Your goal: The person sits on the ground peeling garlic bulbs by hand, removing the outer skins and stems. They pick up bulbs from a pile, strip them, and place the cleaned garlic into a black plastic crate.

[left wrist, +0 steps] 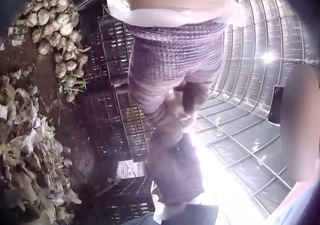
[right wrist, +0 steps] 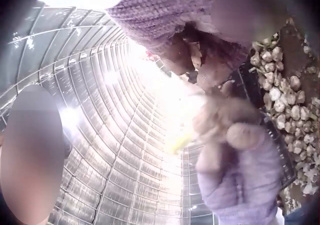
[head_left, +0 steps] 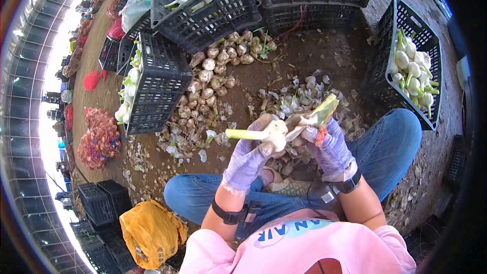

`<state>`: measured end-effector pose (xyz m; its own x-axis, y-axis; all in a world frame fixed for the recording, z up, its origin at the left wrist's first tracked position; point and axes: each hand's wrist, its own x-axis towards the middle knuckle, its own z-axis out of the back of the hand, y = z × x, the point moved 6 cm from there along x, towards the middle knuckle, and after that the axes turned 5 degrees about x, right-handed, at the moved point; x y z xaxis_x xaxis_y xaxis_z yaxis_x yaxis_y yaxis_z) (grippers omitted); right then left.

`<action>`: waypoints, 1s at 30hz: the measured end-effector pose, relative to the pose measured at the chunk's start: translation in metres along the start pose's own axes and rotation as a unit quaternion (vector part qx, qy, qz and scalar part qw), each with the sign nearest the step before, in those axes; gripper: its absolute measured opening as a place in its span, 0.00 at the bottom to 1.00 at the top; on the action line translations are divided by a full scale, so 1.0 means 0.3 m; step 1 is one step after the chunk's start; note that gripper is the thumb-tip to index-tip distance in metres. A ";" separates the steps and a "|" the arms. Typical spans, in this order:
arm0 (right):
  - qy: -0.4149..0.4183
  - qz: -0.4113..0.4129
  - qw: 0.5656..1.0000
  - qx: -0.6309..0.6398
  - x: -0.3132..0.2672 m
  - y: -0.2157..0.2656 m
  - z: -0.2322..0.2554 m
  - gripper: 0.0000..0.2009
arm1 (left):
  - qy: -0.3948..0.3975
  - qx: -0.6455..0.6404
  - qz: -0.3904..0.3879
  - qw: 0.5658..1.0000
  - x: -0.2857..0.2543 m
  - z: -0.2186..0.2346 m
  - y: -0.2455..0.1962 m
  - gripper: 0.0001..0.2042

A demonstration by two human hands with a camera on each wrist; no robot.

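In the head view, my left hand [head_left: 246,160], in a purple knit glove with bare fingertips, grips a white garlic bulb [head_left: 275,136] whose pale green stem points left. Close beside it, my right hand [head_left: 332,147], gloved alike with an orange-red bit at a finger, pinches a strip of outer skin with a dry leafy top [head_left: 323,110]. The strip stretches towards the bulb. In the left wrist view the left glove [left wrist: 175,60] hides most of the bulb. The right wrist view shows the right glove [right wrist: 165,25] above the blurred left fingers.
Unpeeled garlic bulbs [head_left: 207,76] lie heaped on the ground ahead, with loose skins [head_left: 299,99] nearer the hands. Black crates of cleaned garlic stand left [head_left: 160,81], ahead [head_left: 218,15] and right [head_left: 380,76]. A yellow sack [head_left: 152,233] and red net bags [head_left: 99,137] lie at left.
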<state>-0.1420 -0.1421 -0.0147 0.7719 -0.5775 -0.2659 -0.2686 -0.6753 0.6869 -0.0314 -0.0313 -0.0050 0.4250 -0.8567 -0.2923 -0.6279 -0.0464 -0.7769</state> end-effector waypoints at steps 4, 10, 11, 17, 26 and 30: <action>0.048 0.047 0.970 0.234 0.059 0.030 0.043 0.10 | 0.020 -0.019 0.009 1.000 -0.013 -0.007 -0.004 0.35; -0.038 0.089 0.994 -0.043 0.039 0.037 0.050 0.16 | -0.023 0.145 -0.047 0.988 -0.004 -0.016 -0.032 0.36; -0.008 0.047 0.994 -0.097 0.025 0.037 0.028 0.16 | -0.046 0.206 -0.060 0.976 0.008 0.001 -0.024 0.36; 0.015 -0.021 0.991 -0.132 0.008 -0.030 -0.015 0.19 | -0.067 0.647 -0.239 0.721 -0.009 -0.089 -0.116 0.35; 0.031 -0.086 0.991 -0.093 0.013 -0.029 -0.013 0.14 | -0.050 0.727 -0.326 0.602 -0.043 -0.129 -0.135 0.33; 0.071 -0.121 0.983 -0.121 0.010 -0.014 -0.023 0.14 | -0.034 0.606 -0.254 0.753 -0.030 -0.077 -0.116 0.34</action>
<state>-0.1346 -0.1378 -0.0139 0.8738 -0.3314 -0.3558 0.0646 -0.6462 0.7604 -0.0285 -0.0339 0.0375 0.4677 -0.8565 0.2185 0.6658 0.1788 -0.7244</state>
